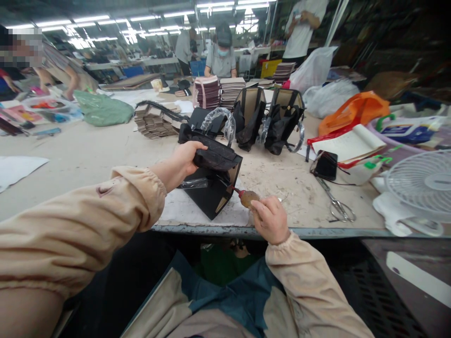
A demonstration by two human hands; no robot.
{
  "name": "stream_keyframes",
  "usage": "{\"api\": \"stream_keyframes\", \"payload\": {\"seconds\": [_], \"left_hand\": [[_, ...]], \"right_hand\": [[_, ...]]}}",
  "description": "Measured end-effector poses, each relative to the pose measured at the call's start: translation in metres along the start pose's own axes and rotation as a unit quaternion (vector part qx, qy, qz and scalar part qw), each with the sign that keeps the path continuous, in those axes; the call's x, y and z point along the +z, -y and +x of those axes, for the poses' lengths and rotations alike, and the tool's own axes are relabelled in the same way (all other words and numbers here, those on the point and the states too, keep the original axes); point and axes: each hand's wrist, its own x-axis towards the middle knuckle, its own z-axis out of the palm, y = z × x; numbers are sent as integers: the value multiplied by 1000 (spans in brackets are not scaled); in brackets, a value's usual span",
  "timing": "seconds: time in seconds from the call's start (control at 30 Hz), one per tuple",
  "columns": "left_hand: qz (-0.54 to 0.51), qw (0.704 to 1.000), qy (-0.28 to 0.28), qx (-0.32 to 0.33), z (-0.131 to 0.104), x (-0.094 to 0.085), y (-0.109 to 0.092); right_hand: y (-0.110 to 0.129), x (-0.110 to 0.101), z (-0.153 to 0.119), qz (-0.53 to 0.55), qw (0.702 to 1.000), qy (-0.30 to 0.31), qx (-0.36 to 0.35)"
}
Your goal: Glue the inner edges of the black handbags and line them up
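Note:
A black bag (202, 195) with a plastic-wrapped handle rests tilted at the table's front edge, on white paper. My left hand (183, 162) grips the black fabric at its upper left, thumb on top. In my right hand (270, 218) is a small tool (249, 199) with a brownish, bulb-shaped body and a red tip. That tip points left and is at the bag's open right side, close to the tan lining; whether it touches cannot be made out.
Two more black bags (249, 117) stand behind, beside stacked brown pieces (158, 121). Scissors (338, 204), a phone (325, 165), a notebook (355, 143) and a white fan (423, 183) lie or stand at the right. A masked person (221, 61) sits across the table.

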Motion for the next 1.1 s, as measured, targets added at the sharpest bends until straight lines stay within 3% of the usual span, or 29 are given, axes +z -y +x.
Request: {"api": "stream_keyframes", "payload": {"seconds": [0.33,0.57,0.7,1.1], "left_hand": [[20,1000,23,8,5,1,2],[41,999,6,5,0,2,-1],[49,999,8,4,-3,4,-2],[32,999,20,-1,-3,2,-2]], "right_hand": [[3,9,-7,19,998,62,27],[6,13,-10,64,992,54,91],[4,14,-9,65,992,55,93],[-3,-9,15,43,995,-63,57]]}}
